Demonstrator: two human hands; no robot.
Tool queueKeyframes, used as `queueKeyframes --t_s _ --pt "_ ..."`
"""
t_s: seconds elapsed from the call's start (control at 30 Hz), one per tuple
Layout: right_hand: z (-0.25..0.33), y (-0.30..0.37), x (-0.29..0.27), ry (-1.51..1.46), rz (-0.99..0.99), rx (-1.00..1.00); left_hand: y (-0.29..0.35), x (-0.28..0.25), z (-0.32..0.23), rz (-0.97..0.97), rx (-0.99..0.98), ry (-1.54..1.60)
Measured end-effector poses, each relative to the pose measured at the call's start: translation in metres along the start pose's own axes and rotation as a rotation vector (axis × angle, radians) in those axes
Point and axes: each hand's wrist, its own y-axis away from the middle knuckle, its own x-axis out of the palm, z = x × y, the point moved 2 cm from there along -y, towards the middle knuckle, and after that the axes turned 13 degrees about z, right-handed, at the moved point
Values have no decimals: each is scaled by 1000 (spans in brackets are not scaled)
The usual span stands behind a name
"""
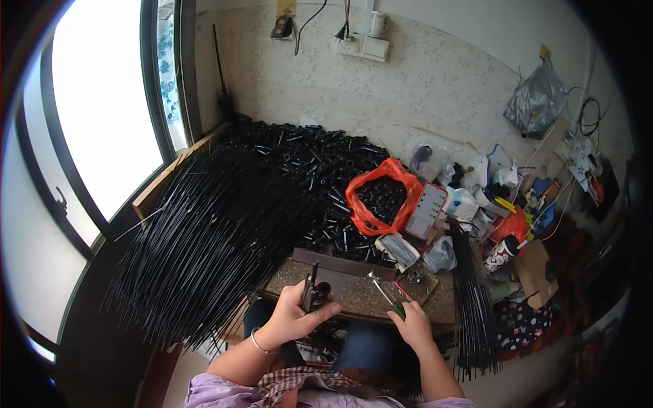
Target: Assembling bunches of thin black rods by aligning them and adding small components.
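My left hand is closed around a few dark pieces, among them a thin upright stick and a short round part with a hollow end; their exact kind is hard to make out. In my right hand is a tool with a green handle and a slim metal shaft, its shiny tip pointing up and left over the worktable. A thin red strip lies beside the shaft, and I cannot tell whether it belongs to the tool. The two hands are apart, both at the table's front edge.
Long thin black rods fan out at left, before a heap of short black tubular parts. A red plastic bag holds more small black parts. Right of it stand a phone, another rod bundle, a patterned cup and clutter.
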Motion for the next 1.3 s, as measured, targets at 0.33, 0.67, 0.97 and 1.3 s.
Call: queueKeyframes --t_s 0.33,0.67,0.97,1.3 --pt "-56 -8 29 362 -84 53 1 -79 -32 -61 372 817" --pt "40 21 -78 -1485 -313 -829 48 5 74 -460 119 1472" --pt "103 22 -61 -1219 -709 -581 164 110 245 65 -1572 1259" --pt "100 -10 -21 -1376 117 -408 -30 36 13 254 -108 114"
